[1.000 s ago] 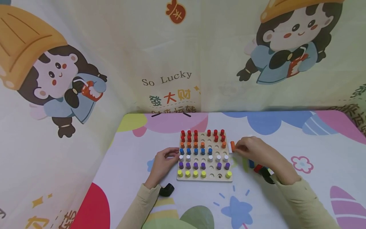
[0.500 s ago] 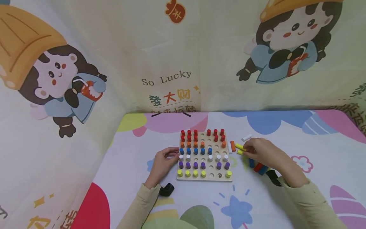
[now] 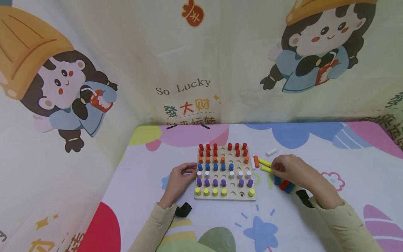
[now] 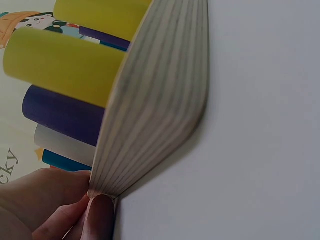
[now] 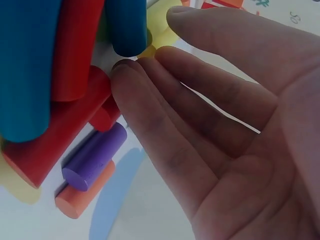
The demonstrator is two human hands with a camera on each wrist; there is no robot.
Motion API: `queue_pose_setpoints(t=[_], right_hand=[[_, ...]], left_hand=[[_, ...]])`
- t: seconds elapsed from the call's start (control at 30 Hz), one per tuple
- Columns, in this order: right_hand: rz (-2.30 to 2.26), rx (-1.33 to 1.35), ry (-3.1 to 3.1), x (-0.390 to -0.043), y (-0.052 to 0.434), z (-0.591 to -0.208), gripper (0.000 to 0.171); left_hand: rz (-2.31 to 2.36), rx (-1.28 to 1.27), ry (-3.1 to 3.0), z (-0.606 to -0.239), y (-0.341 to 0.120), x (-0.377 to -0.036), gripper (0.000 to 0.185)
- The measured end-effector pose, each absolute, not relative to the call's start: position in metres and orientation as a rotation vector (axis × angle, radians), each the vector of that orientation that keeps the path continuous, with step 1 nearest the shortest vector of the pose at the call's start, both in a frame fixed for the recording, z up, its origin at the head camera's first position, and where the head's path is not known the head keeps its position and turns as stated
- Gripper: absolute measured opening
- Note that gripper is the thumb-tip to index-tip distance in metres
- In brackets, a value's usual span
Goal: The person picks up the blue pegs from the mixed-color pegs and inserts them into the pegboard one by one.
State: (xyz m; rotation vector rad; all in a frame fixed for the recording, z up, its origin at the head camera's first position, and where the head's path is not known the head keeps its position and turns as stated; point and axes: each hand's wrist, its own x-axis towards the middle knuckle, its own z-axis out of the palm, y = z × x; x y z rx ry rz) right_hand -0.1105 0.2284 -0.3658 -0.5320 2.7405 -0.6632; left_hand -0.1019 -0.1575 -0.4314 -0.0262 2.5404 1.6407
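Note:
A wooden pegboard (image 3: 225,198) carries rows of red, orange, blue, white, purple and yellow pegs, with several holes bare. My left hand (image 3: 178,182) holds the board's left edge; in the left wrist view its thumb (image 4: 101,217) lies against the layered side. Right of the board, my right hand (image 3: 291,169) is at the ends of two yellow pegs (image 3: 265,162). Its thumb and fingers (image 5: 155,115) stand apart in the right wrist view, a yellow peg (image 5: 162,25) showing behind the gap. Close to those fingers are blue pegs (image 5: 127,25) and red pegs (image 5: 77,55).
A white peg (image 3: 253,163) and an orange peg (image 3: 256,161) lie against the board's right side. Another white peg (image 3: 271,152) lies farther back. Below the right hand are loose blue and red pegs (image 3: 284,184). A purple peg (image 5: 95,157) shows in the right wrist view.
My right hand has moved right, away from the orange peg beside the board, to the yellow pegs, then slightly nearer to me. The left hand and board have stayed put.

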Motion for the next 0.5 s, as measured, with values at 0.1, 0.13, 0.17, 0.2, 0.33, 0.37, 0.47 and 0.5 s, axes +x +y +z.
queue_pose_setpoints(t=[0.1, 0.13, 0.17, 0.2, 0.33, 0.37, 0.47, 0.5], right_hand=[[-0.659, -0.554, 2.746, -0.111, 0.2284, -0.3673, 0.014], [-0.656, -0.567, 2.749, -0.1114, 0.2287, -0.3676, 0.013], [-0.653, -0.571, 2.752, -0.1115, 0.2287, -0.3678, 0.012], [-0.652, -0.579, 2.754, -0.1118, 0.2289, -0.3681, 0.012], [-0.644, -0.601, 2.757, -0.1119, 0.2303, -0.3693, 0.012], [-0.642, -0.599, 2.758, -0.1117, 0.2304, -0.3696, 0.011], [-0.642, -0.6, 2.756, -0.1121, 0.2305, -0.3712, 0.011], [-0.642, -0.6, 2.757, -0.1124, 0.2299, -0.3719, 0.011]], left_hand=[[1.649, -0.017, 2.539, -0.4321, -0.1582, -0.1016, 0.03], [1.65, -0.016, 2.541, -0.4321, -0.1583, -0.1016, 0.03], [1.653, -0.013, 2.542, -0.4321, -0.1583, -0.1016, 0.03], [1.656, -0.012, 2.542, -0.4321, -0.1584, -0.1017, 0.03], [1.648, -0.012, 2.549, -0.432, -0.1587, -0.1017, 0.03], [1.645, -0.009, 2.549, -0.432, -0.1586, -0.1016, 0.03], [1.641, -0.005, 2.545, -0.4317, -0.1588, -0.1013, 0.03], [1.644, -0.003, 2.545, -0.4315, -0.1588, -0.1012, 0.03]])
